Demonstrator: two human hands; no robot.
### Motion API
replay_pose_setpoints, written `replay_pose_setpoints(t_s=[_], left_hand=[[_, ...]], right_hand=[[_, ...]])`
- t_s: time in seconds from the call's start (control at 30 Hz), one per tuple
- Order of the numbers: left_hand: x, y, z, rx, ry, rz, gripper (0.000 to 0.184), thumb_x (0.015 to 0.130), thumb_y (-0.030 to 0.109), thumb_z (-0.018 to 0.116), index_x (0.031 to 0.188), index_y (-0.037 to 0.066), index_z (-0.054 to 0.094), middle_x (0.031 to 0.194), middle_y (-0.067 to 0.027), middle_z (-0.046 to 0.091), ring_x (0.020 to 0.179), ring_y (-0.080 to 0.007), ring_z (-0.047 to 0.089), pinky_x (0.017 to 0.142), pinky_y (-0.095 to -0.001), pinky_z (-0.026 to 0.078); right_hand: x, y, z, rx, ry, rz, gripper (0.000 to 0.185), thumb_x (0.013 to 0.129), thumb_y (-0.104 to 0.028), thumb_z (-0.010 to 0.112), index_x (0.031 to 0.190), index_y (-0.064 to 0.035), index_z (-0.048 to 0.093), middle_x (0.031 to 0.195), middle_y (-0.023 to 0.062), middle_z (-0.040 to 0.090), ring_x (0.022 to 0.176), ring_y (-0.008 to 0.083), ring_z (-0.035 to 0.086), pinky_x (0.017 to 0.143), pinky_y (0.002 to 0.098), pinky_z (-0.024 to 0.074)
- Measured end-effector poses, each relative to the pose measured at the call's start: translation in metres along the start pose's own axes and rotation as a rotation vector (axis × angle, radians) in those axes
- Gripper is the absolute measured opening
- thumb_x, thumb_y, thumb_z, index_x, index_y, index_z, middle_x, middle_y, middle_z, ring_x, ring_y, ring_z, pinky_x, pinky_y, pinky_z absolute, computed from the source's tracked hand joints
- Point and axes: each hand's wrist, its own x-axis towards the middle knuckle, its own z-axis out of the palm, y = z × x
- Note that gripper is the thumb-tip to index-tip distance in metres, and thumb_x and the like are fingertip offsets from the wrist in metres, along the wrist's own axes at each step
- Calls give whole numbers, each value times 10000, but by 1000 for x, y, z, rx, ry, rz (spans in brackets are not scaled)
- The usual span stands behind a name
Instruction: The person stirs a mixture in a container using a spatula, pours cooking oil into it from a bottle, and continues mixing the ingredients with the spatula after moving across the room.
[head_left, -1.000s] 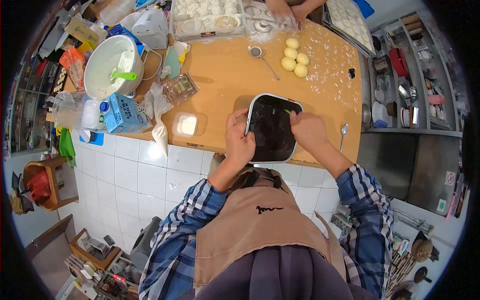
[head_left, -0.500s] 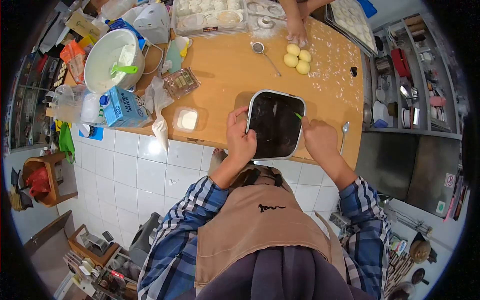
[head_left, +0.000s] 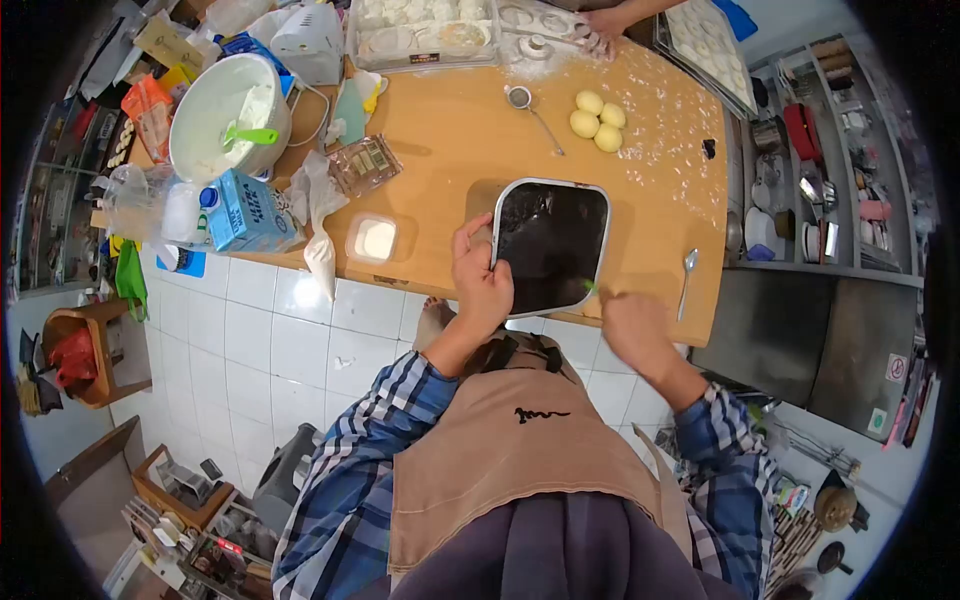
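A square metal pan (head_left: 606, 212) with a dark, glossy filling is tilted at the table's front edge. My left hand (head_left: 483, 277) grips its left side, thumb over the rim and fingers behind it. At the pan's lower right corner is my right hand (head_left: 637, 325), closed round a small green tool (head_left: 589, 286) whose tip shows at the rim; most of the tool is hidden. Left of the pan stands a small square tub (head_left: 375, 239) of white stuff. Several pale yellow dough balls (head_left: 597, 122) and a small strainer (head_left: 519, 98) lie beyond the pan.
A spoon (head_left: 689, 275) lies at the right. On the left are a white bowl (head_left: 187, 140), a blue milk carton (head_left: 246, 212), a piping bag (head_left: 319, 262) and a brown packet (head_left: 365, 165). Another person's hand (head_left: 604, 24) is at the far edge, near trays of dough (head_left: 424, 60).
My right hand has moved down the pan's right side to the lower corner with the green tool. The other person's hand reached towards the dough balls, then drew back.
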Motion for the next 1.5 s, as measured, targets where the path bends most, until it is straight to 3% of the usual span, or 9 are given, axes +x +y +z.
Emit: replay_pose_setpoints(t_s=[0.37,0.5,0.6,0.83,1.03,1.13,1.23,1.37,1.5], left_hand=[[0,1,3,-17,85,1,150,599,-99,453,552,-19,335,1087,-261,499,1003,-355,488,837,-371,403],[1,0,2,20,84,31,139,606,-99,451,563,-24,342,1113,-251,487,991,-338,484,834,-355,399],[0,5,1,-53,65,-87,132,606,-97,453,567,-28,347,1123,-248,481,986,-335,481,827,-351,397],[-2,-4,3,-26,72,-35,28,622,-69,454,622,-43,442,1125,-226,481,1053,-331,442,894,-375,359],[-2,-8,3,-32,72,-43,152,631,-64,452,726,-46,569,1132,-214,484,1084,-327,427,909,-381,351],[-1,-11,2,-41,86,-53,197,633,-64,451,767,-44,593,1130,-212,485,1087,-324,428,913,-382,350],[-4,-10,-1,-21,79,-53,207,633,-62,452,777,-41,599,1129,-211,486,1089,-321,430,914,-380,350],[-2,-11,-1,-16,69,-62,233,634,-60,454,804,-37,612,1126,-208,487,1093,-319,428,919,-380,347],[-4,-14,-1,-25,94,-75,249,635,-57,458,825,-33,616,1118,-205,490,1089,-316,429,925,-383,344]], right_hand=[[-5,-25,0,172,-95,207,167,776,-93,477,844,16,585,622,184,599,580,347,609,511,436,469],[2,-20,-10,295,54,210,153,781,-112,483,797,8,577,604,200,583,567,373,596,536,461,470],[0,-7,-9,227,-7,267,148,787,-118,484,785,1,572,604,207,580,575,371,597,545,473,467],[-4,-23,-6,487,78,154,135,787,-111,494,798,-4,575,612,206,581,563,371,585,525,477,454],[17,-8,19,154,112,235,135,792,-95,485,756,-3,577,617,197,586,560,344,592,514,475,446],[13,-34,34,243,16,242,143,783,-116,499,742,-2,573,619,194,589,566,343,596,514,480,447],[20,-33,20,484,98,172,134,764,-121,521,745,1,575,630,198,595,582,363,602,517,485,455],[37,-19,15,302,83,367,102,735,-96,536,717,-7,583,643,209,599,637,381,613,572,478,474],[30,-38,36,315,-17,332,130,740,-94,528,764,-1,616,660,224,603,668,374,618,609,478,476]])
